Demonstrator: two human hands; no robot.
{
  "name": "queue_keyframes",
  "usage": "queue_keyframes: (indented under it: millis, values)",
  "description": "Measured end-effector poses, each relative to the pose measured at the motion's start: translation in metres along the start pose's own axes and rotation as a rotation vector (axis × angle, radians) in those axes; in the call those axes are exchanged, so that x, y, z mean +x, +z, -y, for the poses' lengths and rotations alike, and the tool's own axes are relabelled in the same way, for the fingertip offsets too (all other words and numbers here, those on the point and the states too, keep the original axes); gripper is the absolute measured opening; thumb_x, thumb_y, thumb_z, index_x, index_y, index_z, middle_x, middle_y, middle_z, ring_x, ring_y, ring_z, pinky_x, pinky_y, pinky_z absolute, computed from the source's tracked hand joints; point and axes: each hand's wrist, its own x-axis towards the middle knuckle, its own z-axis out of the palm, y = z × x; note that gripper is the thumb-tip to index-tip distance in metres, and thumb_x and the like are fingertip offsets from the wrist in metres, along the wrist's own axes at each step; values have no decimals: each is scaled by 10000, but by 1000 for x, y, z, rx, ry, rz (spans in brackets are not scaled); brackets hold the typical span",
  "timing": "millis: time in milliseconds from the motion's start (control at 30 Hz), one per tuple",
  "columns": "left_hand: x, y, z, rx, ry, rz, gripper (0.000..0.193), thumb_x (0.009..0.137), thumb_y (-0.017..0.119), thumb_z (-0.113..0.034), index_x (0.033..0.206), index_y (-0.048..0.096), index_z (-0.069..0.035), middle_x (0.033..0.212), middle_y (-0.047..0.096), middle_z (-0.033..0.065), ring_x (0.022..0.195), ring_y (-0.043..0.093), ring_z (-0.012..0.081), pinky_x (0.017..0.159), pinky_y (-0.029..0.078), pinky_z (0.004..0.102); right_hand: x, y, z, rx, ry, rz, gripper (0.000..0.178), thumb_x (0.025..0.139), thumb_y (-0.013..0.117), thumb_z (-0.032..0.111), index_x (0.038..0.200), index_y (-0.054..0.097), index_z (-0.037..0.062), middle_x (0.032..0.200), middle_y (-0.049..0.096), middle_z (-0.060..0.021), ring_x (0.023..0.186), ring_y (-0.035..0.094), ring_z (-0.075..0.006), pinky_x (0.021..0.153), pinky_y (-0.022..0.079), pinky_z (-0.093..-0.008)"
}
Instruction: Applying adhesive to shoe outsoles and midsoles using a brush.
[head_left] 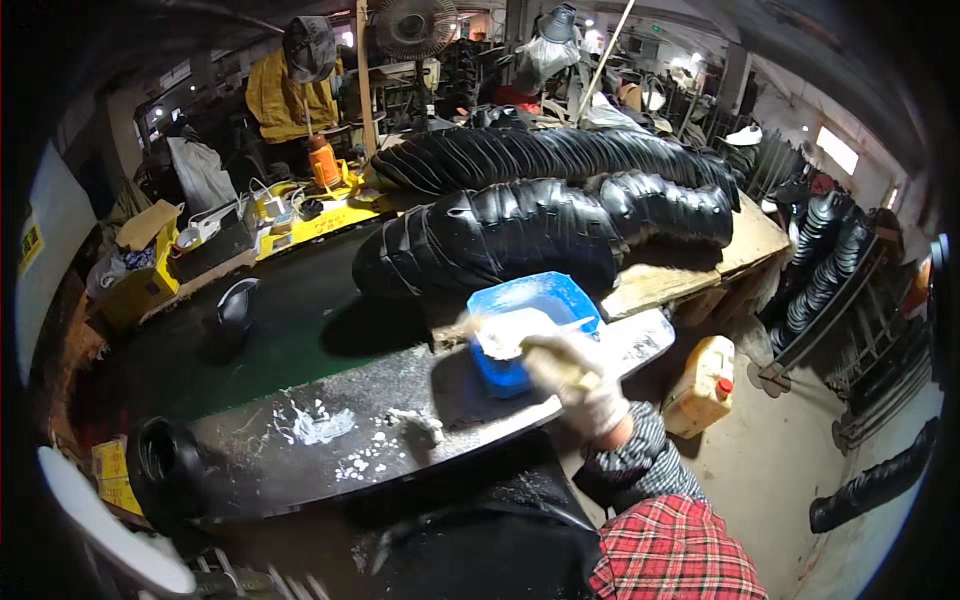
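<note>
My right hand (580, 385), in a pale work glove, is over the near right rim of a blue plastic tub (500, 378). Its fingers look curled, but motion smears them and I cannot make out what they hold. White paste or powder (512, 332) lies in the tub and coats its inner walls. A thin white stick (576, 325) leans across the tub's right part. A blurred tan thing (456, 331) shows at the tub's left edge; its kind is unclear. The tub stands on a dark bench board (370, 385) spotted with white splashes. My left hand is out of view.
Two long rows of nested shiny black rubber-like pieces (500, 235) lie behind the tub. A small black cup-shaped piece (237, 305) sits on the dark green surface, a black ring-shaped piece (165, 455) at the near left. A yellowish jerrycan (700, 390) with red cap stands on the floor.
</note>
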Motion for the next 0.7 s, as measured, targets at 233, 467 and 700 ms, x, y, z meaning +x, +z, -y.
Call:
queue_keyframes:
  millis: [233, 467, 700]
  values:
    - [117, -216, -37, 966, 1149, -946, 809, 870, 589, -541, 1363, 383, 66, 1182, 566, 257, 1092, 564, 419, 993, 423, 587, 65, -72, -30, -539, 160, -183, 290, 873, 676, 331, 845, 669, 43, 703, 650, -111, 652, 641, -198, 613, 502, -296]
    - [96, -278, -35, 715, 1185, -1215, 757, 875, 453, -679, 1243, 519, -21, 989, 623, 276, 756, 637, 412, 596, 528, 517, 64, -97, -51, -525, 406, -38, 317, 873, 680, 344, 862, 692, 28, 657, 617, -31, 616, 563, -82, 572, 451, -242]
    - [84, -282, -18, 692, 885, -1213, 1001, 672, 456, -891, 1134, 582, -12, 912, 672, 184, 665, 667, 362, 511, 549, 482, 20, -90, -12, -101, 257, -170, 176, 930, 601, 170, 948, 656, 4, 782, 614, -12, 642, 541, -62, 566, 416, -197]
